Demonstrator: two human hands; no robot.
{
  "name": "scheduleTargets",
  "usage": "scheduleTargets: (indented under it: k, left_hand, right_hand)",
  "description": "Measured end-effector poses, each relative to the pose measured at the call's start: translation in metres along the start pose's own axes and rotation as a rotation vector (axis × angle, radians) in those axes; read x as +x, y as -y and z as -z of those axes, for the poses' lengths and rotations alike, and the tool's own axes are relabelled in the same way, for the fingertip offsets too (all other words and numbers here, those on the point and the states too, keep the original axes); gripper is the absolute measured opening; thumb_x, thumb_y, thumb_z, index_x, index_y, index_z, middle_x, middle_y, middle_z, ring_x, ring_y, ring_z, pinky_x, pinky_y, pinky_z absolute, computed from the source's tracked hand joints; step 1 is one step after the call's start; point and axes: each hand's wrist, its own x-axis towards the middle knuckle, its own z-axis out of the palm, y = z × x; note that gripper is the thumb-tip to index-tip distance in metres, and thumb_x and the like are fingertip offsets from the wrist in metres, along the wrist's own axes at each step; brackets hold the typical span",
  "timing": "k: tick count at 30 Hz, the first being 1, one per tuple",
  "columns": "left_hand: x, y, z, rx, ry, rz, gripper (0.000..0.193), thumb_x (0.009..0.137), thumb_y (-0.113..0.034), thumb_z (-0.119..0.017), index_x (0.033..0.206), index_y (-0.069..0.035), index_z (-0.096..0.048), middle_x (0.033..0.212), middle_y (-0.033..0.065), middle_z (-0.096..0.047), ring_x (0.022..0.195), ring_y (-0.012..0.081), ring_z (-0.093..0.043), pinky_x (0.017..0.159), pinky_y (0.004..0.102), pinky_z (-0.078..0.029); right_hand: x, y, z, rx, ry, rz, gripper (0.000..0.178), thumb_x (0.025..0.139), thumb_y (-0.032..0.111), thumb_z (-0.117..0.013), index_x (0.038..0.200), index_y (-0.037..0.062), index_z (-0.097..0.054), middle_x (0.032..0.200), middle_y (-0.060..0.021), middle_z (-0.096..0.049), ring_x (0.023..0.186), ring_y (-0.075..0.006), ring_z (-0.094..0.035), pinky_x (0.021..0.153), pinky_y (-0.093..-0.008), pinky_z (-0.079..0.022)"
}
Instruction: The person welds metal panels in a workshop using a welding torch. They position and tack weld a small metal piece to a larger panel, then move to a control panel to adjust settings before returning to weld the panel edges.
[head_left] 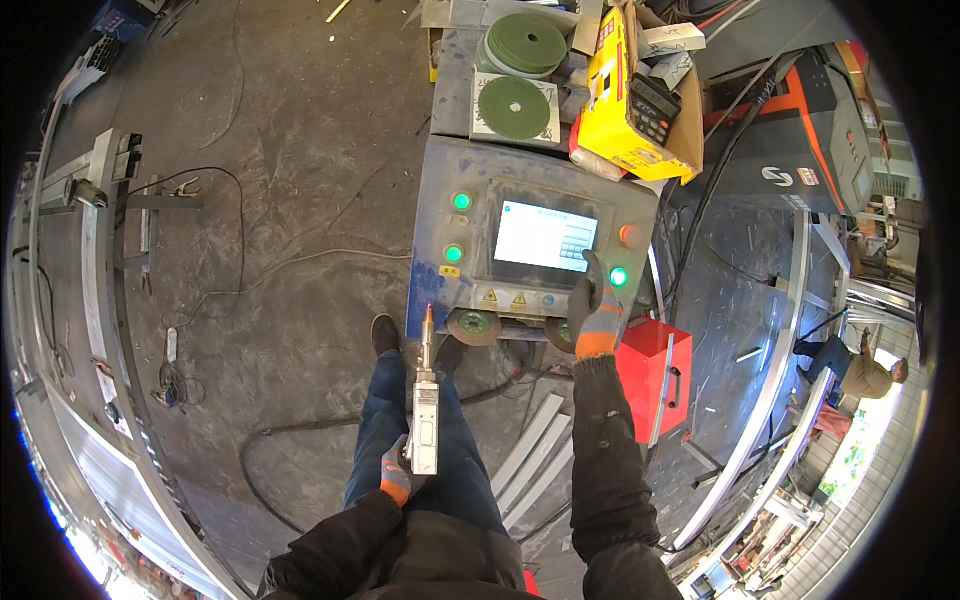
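My left hand (397, 468), in a grey glove with an orange cuff, is closed around the rear of a handheld laser welding gun (425, 425). The gun points away from me, its copper-coloured nozzle near the front left corner of a blue-grey control cabinet (432, 190). On the cabinet's top panel, my right hand (596, 305), gloved the same way, reaches with one finger stretched to the lower right of the lit touchscreen (535, 235). It holds nothing that I can see; its other fingers are partly hidden. Green lit buttons (454, 254) and a red knob (629, 236) flank the screen.
Green abrasive discs (527, 42) and a yellow box (615, 100) holding a calculator sit behind the panel. A red metal box (640, 370) stands right of the cabinet. Metal strips (535, 455) and a cable (262, 432) lie on the floor. Another person (860, 375) is far right.
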Motion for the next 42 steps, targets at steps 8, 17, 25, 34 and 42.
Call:
scheduleTargets:
  k: [8,17,25,34,42]
  left_hand:
    - [0.003,0.003,0.005,0.245,0.066,-0.025,0.052,0.084,-0.017,-0.076,0.129,0.000,-0.055,0.119,0.0098,-0.071,0.106,0.0174,-0.069,0.092,0.0319,-0.055]
    - [0.004,0.011,0.006,0.111,0.069,-0.065,0.049,0.091,0.001,-0.063,0.139,0.000,-0.053,0.112,0.0059,-0.068,0.094,0.0147,-0.067,0.081,0.0299,-0.057]
    - [0.004,0.001,0.002,-0.202,0.040,0.112,0.049,0.089,-0.001,-0.066,0.137,-0.001,-0.054,0.109,0.0048,-0.068,0.091,0.0139,-0.067,0.078,0.0297,-0.057]
    - [0.000,-0.001,0.002,-0.033,0.075,0.046,0.037,0.095,-0.010,-0.064,0.129,-0.002,-0.054,0.119,0.0099,-0.069,0.108,0.0190,-0.068,0.093,0.0355,-0.056]
    - [0.011,0.011,0.001,-0.861,-0.001,0.334,0.031,0.102,-0.011,-0.047,0.130,-0.004,-0.058,0.109,0.0067,-0.069,0.094,0.0186,-0.067,0.082,0.0358,-0.056]
  right_hand:
    - [-0.024,0.037,-0.008,-0.317,0.168,0.370,0.037,0.102,0.005,-0.049,0.134,0.0061,-0.066,0.111,-0.0028,-0.062,0.096,-0.0122,-0.055,0.091,-0.0256,-0.046]
    - [-0.028,0.032,-0.013,-0.503,0.245,0.555,0.052,0.095,-0.006,-0.053,0.142,0.0150,-0.057,0.129,-0.0131,-0.067,0.122,-0.0232,-0.061,0.102,-0.0346,-0.046]
    - [-0.028,0.032,-0.015,-0.520,0.185,0.540,0.053,0.092,-0.014,-0.050,0.140,0.0083,-0.059,0.116,-0.0052,-0.065,0.105,-0.0119,-0.054,0.099,-0.0245,-0.040]
    - [-0.020,0.016,0.000,-0.467,0.088,0.421,0.045,0.096,-0.008,-0.048,0.136,0.0060,-0.061,0.111,-0.0077,-0.067,0.097,-0.0123,-0.055,0.088,-0.0253,-0.045]
    - [-0.022,0.017,-0.002,-0.452,0.075,0.602,0.044,0.093,-0.004,-0.052,0.134,0.0094,-0.064,0.104,-0.0103,-0.068,0.092,-0.0165,-0.059,0.083,-0.0303,-0.049]
